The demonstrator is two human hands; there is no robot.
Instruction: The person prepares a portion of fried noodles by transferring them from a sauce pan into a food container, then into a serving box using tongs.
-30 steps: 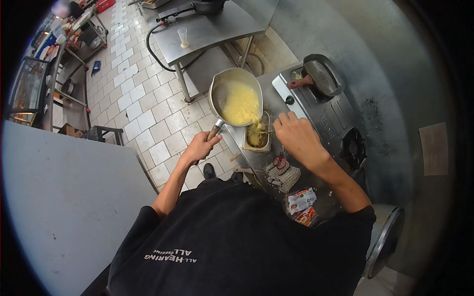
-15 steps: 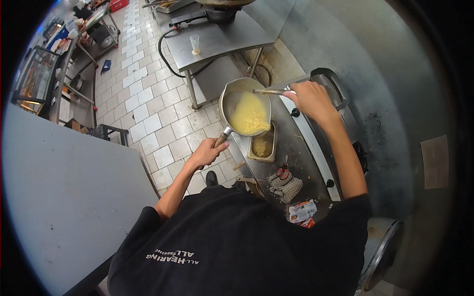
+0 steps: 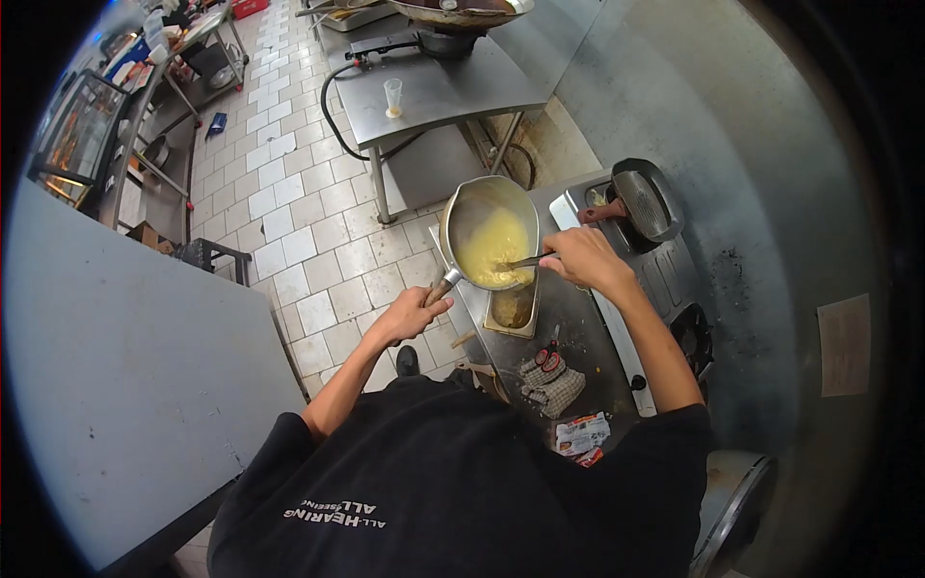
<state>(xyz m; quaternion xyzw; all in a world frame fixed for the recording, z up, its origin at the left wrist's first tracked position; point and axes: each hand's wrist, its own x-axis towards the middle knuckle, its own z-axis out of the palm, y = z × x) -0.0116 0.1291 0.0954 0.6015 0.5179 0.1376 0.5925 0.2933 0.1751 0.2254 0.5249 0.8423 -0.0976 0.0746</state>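
Note:
My left hand [image 3: 412,314] is wrapped round the wooden handle of a metal saucepan [image 3: 469,207]. The pan is tilted above a rectangular steel container [image 3: 511,310], which partly hides beneath it. Inside the pan lies a yellow liquid with noodle-like pieces [image 3: 494,246]. In my right hand [image 3: 584,258] is the handle of a metal utensil [image 3: 525,261], its end dipped in the yellow contents. Just below the container, red-handled scissors [image 3: 549,356] rest by a checked cloth [image 3: 555,390].
A stove [image 3: 626,352] with a square grill pan [image 3: 647,200] runs along the right. Torn packets [image 3: 582,434] lie near my body. Ahead stands a steel table [image 3: 443,96] with a clear cup [image 3: 393,97] and a hose. A pale panel [image 3: 145,385] fills the left.
My right hand and the utensil have moved down from the pan's upper rim into its contents. The grill pan and its brown handle now show more fully.

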